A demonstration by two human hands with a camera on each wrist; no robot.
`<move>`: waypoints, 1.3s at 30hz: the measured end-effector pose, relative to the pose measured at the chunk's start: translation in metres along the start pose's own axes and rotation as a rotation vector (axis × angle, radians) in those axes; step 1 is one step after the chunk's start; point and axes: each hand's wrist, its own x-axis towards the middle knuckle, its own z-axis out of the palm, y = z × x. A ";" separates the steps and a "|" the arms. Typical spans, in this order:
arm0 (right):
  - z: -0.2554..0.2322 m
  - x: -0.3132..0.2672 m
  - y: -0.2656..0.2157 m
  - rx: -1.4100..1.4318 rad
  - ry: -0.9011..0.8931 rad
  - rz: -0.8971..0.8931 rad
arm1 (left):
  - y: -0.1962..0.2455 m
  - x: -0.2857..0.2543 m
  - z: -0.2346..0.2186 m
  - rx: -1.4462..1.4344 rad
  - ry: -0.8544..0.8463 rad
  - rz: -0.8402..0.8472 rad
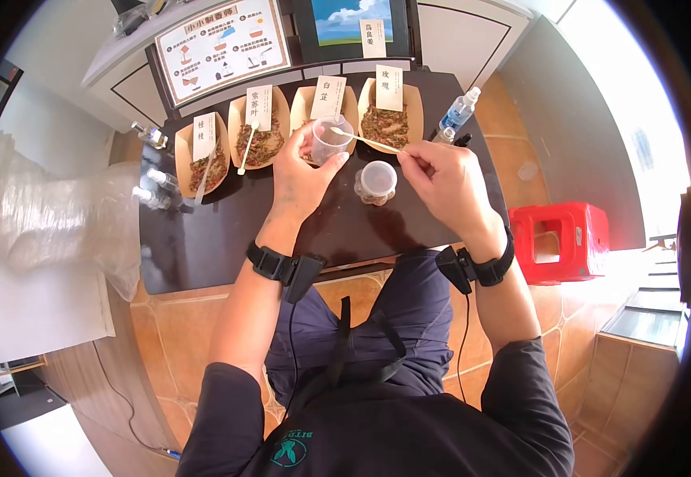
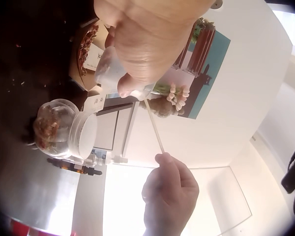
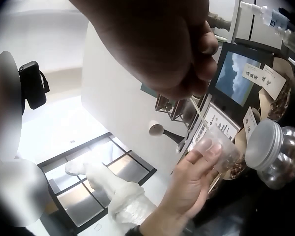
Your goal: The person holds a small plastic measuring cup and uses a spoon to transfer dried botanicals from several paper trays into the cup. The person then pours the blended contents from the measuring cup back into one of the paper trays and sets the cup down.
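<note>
My left hand (image 1: pixel 301 179) holds a small clear plastic cup (image 1: pixel 328 149) above the dark table, fingers and thumb around its side. Between thumb and fingers, my right hand (image 1: pixel 450 181) pinches a slender pale stick (image 1: pixel 375 144), which slants down to the cup's mouth. In the right wrist view the stick (image 3: pixel 198 112) reaches the rim of the translucent cup (image 3: pixel 227 150). Below and between the hands stands a rounded clear jar (image 2: pixel 53 129) with a white lid (image 2: pixel 85 135) on; reddish-brown dried bits show inside it.
Paper trays of dried herbs with label cards, such as this left one (image 1: pixel 216 176), line the table's back. A white spoon (image 1: pixel 247 149) lies in one. Spray bottles (image 1: pixel 460 110) stand at right, small bottles (image 1: pixel 154 187) at left. A red stool (image 1: pixel 560 238) is beside the table.
</note>
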 end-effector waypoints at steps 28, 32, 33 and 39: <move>0.050 -0.014 0.079 -0.176 -0.053 0.516 | -0.031 -0.026 -0.048 -0.071 0.142 0.010; 0.046 -0.012 0.074 -0.212 -0.069 0.512 | -0.032 -0.031 -0.056 -0.093 0.158 -0.019; 0.046 -0.013 0.074 -0.240 -0.064 0.499 | -0.032 -0.032 -0.058 -0.093 0.158 -0.019; 0.039 -0.015 0.058 -0.205 0.051 0.431 | -0.031 -0.043 -0.066 -0.027 0.164 -0.049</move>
